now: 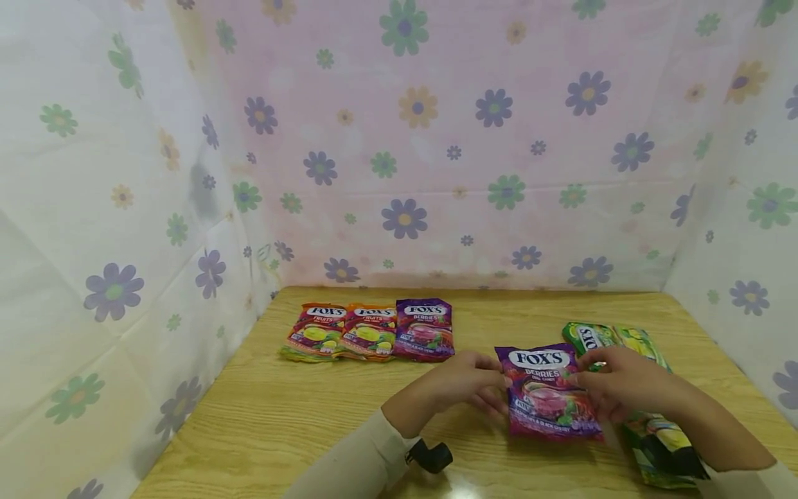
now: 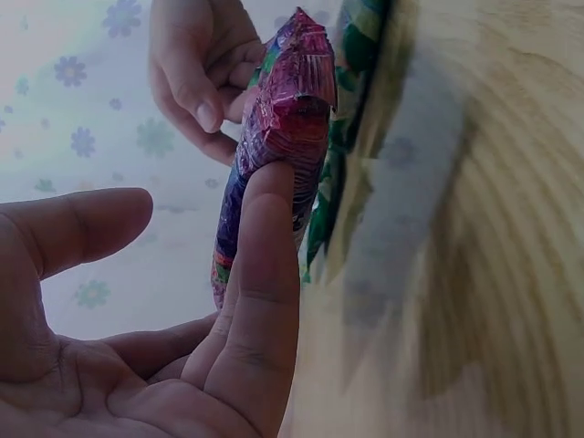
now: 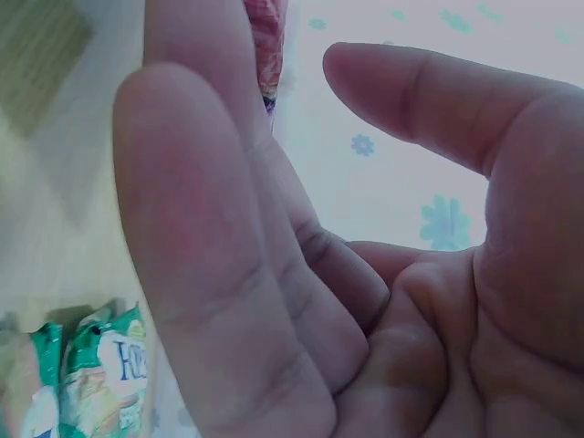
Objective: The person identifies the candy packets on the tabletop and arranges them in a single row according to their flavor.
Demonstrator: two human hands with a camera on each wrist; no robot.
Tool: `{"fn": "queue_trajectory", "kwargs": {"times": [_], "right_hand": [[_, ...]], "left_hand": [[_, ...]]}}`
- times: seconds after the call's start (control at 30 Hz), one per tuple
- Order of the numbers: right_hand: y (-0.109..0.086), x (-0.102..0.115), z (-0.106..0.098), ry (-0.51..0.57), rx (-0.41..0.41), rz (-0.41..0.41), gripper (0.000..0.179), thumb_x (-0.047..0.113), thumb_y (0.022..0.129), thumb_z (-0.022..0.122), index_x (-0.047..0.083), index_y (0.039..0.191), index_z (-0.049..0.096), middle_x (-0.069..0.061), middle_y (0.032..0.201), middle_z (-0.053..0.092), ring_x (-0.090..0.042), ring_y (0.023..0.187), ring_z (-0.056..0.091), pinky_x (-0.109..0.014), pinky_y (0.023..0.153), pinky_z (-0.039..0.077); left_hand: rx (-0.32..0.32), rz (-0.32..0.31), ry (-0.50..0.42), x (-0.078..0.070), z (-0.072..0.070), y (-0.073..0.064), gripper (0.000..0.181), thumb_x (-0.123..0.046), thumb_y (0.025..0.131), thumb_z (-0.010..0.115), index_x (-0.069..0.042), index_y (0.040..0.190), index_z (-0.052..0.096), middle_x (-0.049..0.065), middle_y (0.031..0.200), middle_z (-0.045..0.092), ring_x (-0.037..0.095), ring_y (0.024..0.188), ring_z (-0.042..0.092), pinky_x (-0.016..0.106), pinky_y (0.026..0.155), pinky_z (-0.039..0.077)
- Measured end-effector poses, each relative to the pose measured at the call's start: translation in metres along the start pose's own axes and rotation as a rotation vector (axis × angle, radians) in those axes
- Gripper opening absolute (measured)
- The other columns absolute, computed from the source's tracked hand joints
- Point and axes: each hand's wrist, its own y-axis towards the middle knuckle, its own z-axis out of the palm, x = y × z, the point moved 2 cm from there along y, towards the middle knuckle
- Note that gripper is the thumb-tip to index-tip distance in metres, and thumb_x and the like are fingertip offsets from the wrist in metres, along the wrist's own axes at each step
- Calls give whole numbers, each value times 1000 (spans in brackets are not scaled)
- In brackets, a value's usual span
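A purple Fox's Berries candy bag (image 1: 548, 402) is between my two hands, its printed face turned up toward me. My left hand (image 1: 458, 381) is at its left edge; in the left wrist view straight fingers (image 2: 260, 265) touch the bag (image 2: 287, 119) while the thumb stands apart. At the right edge my right hand (image 1: 623, 381) has its fingertips against the bag. The right wrist view shows that thumb spread from extended fingers (image 3: 192, 201), with a strip of the bag (image 3: 266, 46) beyond them.
Two orange Fox's Fruits bags (image 1: 314, 333) and another purple Berries bag (image 1: 425, 329) lie in a row at the back left of the wooden table (image 1: 280, 430). Green bags (image 1: 636, 339) lie at the right, with another green bag (image 1: 667, 443) partly beneath my right forearm. Flowered cloth (image 1: 474, 166) encloses the table.
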Motion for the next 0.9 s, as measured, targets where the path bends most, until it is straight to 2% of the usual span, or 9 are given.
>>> {"fn": "queue_trajectory", "kwargs": {"times": [0.13, 0.27, 0.43, 0.67, 0.8, 0.9], "right_hand": [[5, 5, -1, 21, 7, -27, 57, 34, 103, 64, -11, 136, 53, -11, 71, 67, -29, 60, 68, -43, 56, 62], [9, 11, -2, 30, 6, -50, 60, 34, 103, 64, -13, 139, 50, -13, 72, 70, -35, 63, 71, -47, 60, 63], [13, 18, -6, 5, -25, -56, 57, 35, 104, 63, -11, 137, 52, -11, 73, 71, -37, 66, 73, -47, 62, 64], [18, 35, -13, -40, -100, -51, 61, 38, 103, 64, -9, 139, 52, -9, 74, 70, -29, 65, 71, -42, 61, 63], [22, 46, -15, -24, -116, -55, 63, 38, 103, 65, -8, 143, 50, -8, 73, 67, -24, 60, 65, -38, 56, 61], [23, 54, -16, -17, -129, -61, 65, 38, 102, 65, -8, 145, 47, -9, 76, 69, -24, 61, 65, -38, 58, 60]], "left_hand": [[-39, 15, 4, -5, -4, -1, 45, -25, 100, 67, 0, 136, 59, 9, 105, 75, 27, 81, 78, 43, 77, 65], [-76, 12, 7, -8, -9, 0, 46, -26, 99, 69, 0, 136, 60, 9, 106, 74, 25, 80, 77, 40, 75, 65], [-104, 27, 12, -13, -15, 0, 52, -27, 99, 70, 0, 142, 56, 8, 112, 73, 26, 84, 78, 40, 76, 65], [-137, 60, 6, -29, -25, 0, 55, -27, 99, 70, 0, 145, 53, 7, 117, 72, 26, 86, 78, 38, 78, 65], [-167, 84, -2, -38, -31, 0, 54, -27, 99, 70, -1, 144, 54, 7, 115, 74, 29, 89, 78, 36, 78, 64], [-196, 92, 2, -45, -35, -1, 54, -28, 99, 71, -4, 144, 56, 6, 114, 75, 29, 90, 78, 35, 77, 64]]}}
